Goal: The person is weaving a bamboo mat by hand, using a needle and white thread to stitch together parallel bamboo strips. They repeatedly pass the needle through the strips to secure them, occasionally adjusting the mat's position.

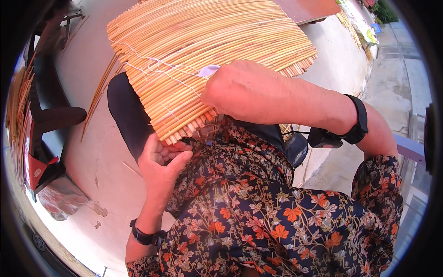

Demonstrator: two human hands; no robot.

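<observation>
A mat of straight yellow-brown reeds (pixel 221 32), laid side by side and stitched together, slopes away in front of me over my lap. White thread (pixel 159 62) lies loose across its left half and runs toward my right hand. My right hand (pixel 226 87) is bent over the mat's near edge, its fingers hidden behind the wrist. A small whitish piece (pixel 209 70) shows beside it; I cannot tell what it is. At the mat's near left corner, my left hand (pixel 164 157) has its fingers curled close under the reed ends, the thumb held out. What they hold is hidden.
Loose reeds (pixel 99 94) lean left of the mat, beside a dark-clad knee (pixel 124 115). Dark furniture (pixel 50 111) and a reed bundle (pixel 18 97) stand farther left. A brown tabletop (pixel 309 9) is beyond the mat. A clear plastic bag (pixel 62 196) lies on the pale floor.
</observation>
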